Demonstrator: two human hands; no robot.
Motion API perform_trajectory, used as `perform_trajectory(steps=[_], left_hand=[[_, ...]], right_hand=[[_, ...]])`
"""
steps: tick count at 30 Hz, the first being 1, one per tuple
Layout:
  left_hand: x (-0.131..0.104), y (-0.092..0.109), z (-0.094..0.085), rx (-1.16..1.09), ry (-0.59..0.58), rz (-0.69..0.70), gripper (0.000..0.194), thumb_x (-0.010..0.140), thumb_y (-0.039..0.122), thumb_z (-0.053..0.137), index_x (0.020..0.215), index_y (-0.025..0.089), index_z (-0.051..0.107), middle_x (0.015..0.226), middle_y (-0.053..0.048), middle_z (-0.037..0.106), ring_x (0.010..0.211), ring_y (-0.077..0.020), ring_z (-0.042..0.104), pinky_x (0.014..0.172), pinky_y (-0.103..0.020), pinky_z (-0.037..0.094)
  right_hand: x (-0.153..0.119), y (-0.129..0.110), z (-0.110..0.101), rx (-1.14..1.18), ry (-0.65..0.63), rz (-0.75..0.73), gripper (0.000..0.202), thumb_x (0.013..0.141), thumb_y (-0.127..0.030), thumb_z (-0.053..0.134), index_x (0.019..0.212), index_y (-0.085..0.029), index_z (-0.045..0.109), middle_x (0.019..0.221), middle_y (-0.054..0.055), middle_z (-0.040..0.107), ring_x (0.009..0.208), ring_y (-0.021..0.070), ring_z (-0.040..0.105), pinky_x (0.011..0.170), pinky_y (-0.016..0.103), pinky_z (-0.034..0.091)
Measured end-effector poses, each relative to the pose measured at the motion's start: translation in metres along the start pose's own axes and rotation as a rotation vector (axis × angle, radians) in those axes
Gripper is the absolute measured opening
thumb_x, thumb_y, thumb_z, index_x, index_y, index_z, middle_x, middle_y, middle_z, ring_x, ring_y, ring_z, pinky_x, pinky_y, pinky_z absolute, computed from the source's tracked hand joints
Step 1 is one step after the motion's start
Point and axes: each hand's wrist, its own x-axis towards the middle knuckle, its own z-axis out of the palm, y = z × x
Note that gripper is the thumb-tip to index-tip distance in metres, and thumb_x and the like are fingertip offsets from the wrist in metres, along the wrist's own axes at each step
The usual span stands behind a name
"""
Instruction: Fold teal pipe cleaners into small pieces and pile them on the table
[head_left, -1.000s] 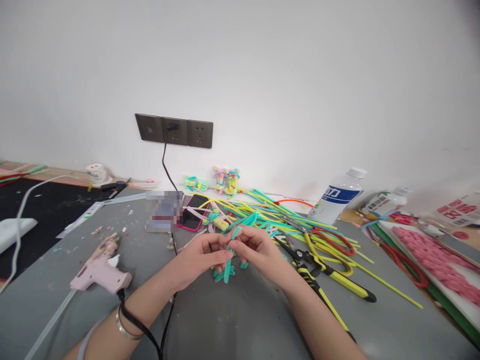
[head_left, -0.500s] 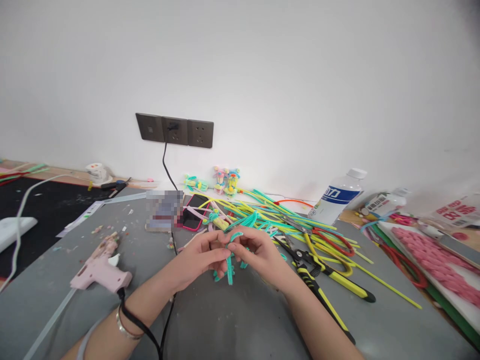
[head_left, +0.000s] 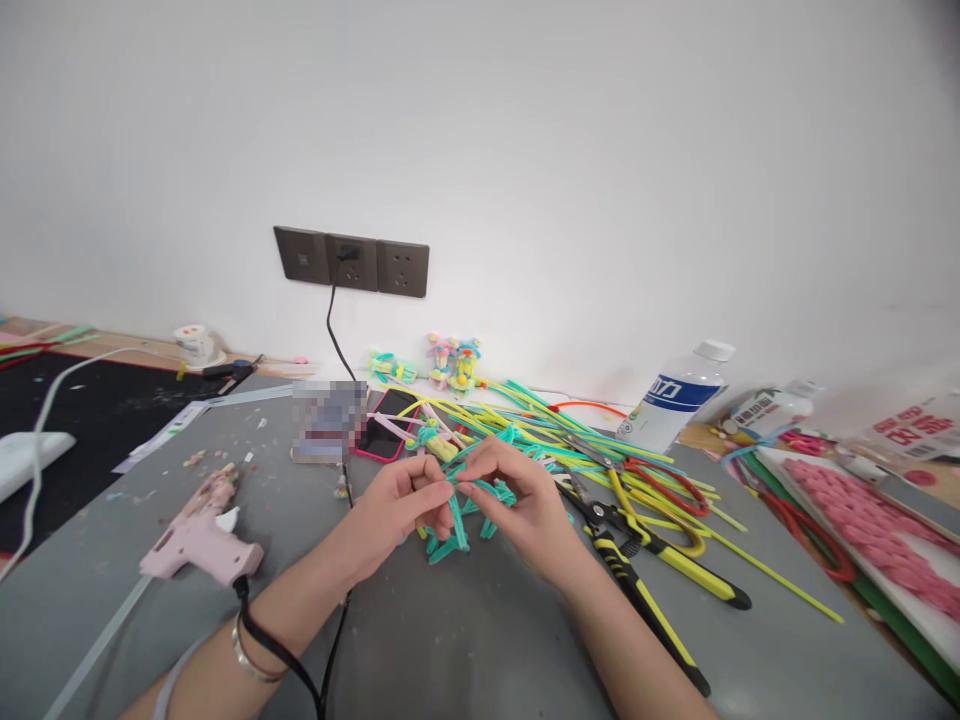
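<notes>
Near the middle of the grey table, my left hand [head_left: 409,505] and my right hand [head_left: 517,505] meet at their fingertips. Both pinch a teal pipe cleaner [head_left: 456,520], whose end hangs below the fingers. More bent teal pieces [head_left: 495,515] lie just under and behind my right hand. The exact spot where the fingertips grip is too small to make out. Beyond my hands is a loose pile of yellow and teal pipe cleaners [head_left: 525,405]. A small yellow and green figure [head_left: 436,443] lies behind my left fingers.
A pink glue gun [head_left: 202,545] with a black cable lies left. Yellow-black pliers [head_left: 645,590], scissors [head_left: 626,485] and a bottle [head_left: 671,400] stand or lie right. Behind are a phone [head_left: 386,425] and small figures [head_left: 454,362]. Pink braided material [head_left: 862,520] is far right.
The teal loop between my fingertips is no longer raised, and its hanging part has shifted. My right fingers have straightened and lifted a little. My left hand has barely moved.
</notes>
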Motion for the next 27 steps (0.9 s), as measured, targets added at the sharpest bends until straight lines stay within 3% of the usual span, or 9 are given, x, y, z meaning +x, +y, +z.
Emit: perform_trajectory(steps=[20, 27], left_hand=[[0.0011, 0.0005, -0.0009, -0.048, 0.024, 0.092, 0.037, 0.077, 0.045, 0.081, 0.072, 0.017, 0.057, 0.055, 0.004, 0.06, 0.052, -0.0097, 0.052, 0.056, -0.021, 0.044], [0.0, -0.0015, -0.0025, -0.051, 0.034, 0.109, 0.033, 0.079, 0.04, 0.08, 0.072, 0.018, 0.056, 0.055, 0.006, 0.059, 0.051, -0.0084, 0.053, 0.054, -0.019, 0.045]], right_hand=[[-0.001, -0.0006, -0.0002, -0.041, -0.018, -0.069, 0.012, 0.096, -0.028, 0.063, 0.093, -0.021, 0.072, 0.079, 0.006, 0.066, 0.075, 0.0203, 0.06, 0.064, 0.033, 0.048], [-0.0022, -0.0015, 0.0027, -0.038, -0.004, -0.099, 0.011, 0.095, -0.023, 0.062, 0.085, -0.021, 0.066, 0.076, 0.005, 0.063, 0.074, 0.0193, 0.06, 0.063, 0.032, 0.047]])
